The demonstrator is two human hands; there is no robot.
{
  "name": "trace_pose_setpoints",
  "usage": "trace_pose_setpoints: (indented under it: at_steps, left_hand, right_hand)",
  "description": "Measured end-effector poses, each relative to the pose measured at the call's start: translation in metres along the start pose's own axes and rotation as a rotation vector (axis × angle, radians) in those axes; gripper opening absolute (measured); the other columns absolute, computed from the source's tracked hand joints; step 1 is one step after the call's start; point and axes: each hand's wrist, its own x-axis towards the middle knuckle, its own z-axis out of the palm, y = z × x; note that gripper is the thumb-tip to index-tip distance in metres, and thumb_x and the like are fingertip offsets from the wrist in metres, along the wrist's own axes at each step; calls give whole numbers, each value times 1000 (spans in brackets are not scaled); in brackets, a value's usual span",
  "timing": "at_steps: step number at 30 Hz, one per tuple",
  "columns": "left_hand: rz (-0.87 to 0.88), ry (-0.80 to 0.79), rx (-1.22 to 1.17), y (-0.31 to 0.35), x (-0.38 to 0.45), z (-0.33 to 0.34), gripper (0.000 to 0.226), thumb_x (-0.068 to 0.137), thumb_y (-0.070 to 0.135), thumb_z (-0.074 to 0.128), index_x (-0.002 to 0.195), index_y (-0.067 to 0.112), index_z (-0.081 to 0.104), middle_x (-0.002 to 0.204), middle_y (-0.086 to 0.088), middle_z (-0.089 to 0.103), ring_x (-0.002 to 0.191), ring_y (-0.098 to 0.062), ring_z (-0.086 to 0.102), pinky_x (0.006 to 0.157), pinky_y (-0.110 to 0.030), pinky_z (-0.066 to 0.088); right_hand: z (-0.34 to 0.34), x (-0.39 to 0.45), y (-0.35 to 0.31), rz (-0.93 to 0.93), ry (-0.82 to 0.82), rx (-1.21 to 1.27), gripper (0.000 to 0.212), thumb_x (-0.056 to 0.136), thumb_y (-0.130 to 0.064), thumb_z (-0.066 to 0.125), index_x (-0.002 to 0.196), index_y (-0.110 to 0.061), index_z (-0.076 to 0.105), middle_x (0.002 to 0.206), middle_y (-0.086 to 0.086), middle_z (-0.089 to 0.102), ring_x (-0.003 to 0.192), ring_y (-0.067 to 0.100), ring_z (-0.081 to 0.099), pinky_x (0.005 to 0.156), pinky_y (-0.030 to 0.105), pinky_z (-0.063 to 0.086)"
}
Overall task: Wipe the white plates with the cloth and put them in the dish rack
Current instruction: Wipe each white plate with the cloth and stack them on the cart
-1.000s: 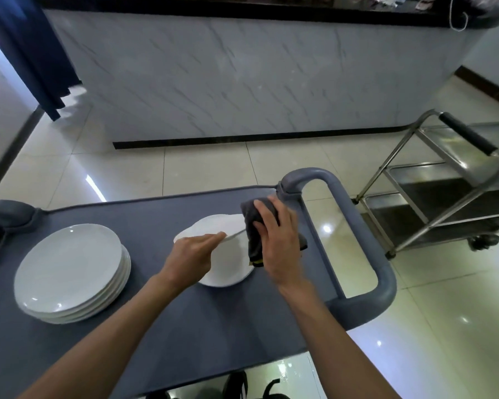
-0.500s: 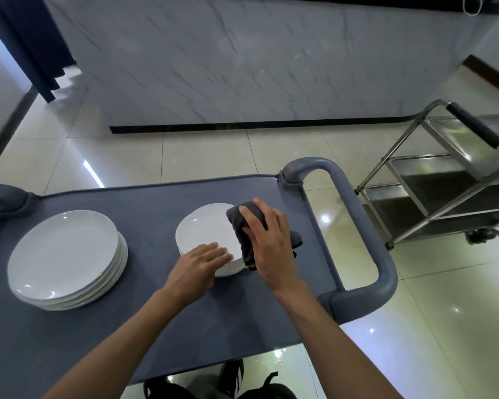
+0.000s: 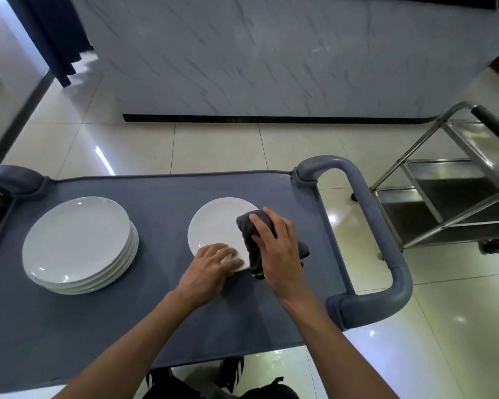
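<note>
Wiping is in hand: a white plate (image 3: 218,226) lies flat right of the plate stack (image 3: 78,244), steadied by the left hand (image 3: 211,269), fingers resting straight on its near rim, while the dark cloth (image 3: 255,240) is pressed on its right edge under the right hand (image 3: 277,246), fingers curled over it. Next, the plate must be lifted toward a dish rack, which is not clearly seen.

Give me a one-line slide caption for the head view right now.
Right hand presses a dark cloth onto a white plate steadied by the left hand, beside the plate stack.
</note>
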Motion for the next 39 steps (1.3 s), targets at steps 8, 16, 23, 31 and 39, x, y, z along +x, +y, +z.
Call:
trace_pose_setpoints:
  at_steps: [8,16,23,31,39]
  left_hand:
    - [-15,-42,20,-2,-1,4,41,84,17,75,122,31,70,131,-1,64,125,-30,56,101,-48,47]
    - [-147,48,-7,-15,-21,-21,40,91,33,68,130,24,66,130,3,66,123,-23,57,100,-40,46]
    - [-333,235,9,-44,-61,-72,38,89,12,70,127,14,68,123,-1,67,115,-25,60,91,-39,49]
    - [-544,399,43,-99,-118,-118,37,84,4,76,120,10,72,117,-6,71,110,-32,63,87,-46,53]
    - [-939,542,-65,-171,-168,-138,38,87,16,76,123,9,70,122,-9,69,116,-31,59,99,-44,46]
  right_hand:
    - [6,4,-2,-21,-7,10,38,105,-22,46,144,-22,47,149,7,44,126,26,45,105,40,46]
    - [20,22,-22,-61,-25,103,37,105,-24,43,142,-23,48,147,8,47,124,30,48,103,46,46]
    - [46,47,-71,-107,-73,188,37,102,-18,54,139,-15,58,147,13,49,126,34,47,107,47,43]
    - [88,65,-149,-221,-145,278,41,98,-11,63,138,-15,59,145,14,50,127,31,46,108,43,43]
    - [125,81,-222,-230,-213,358,44,95,-8,66,138,-16,58,145,9,49,128,28,44,110,35,40]
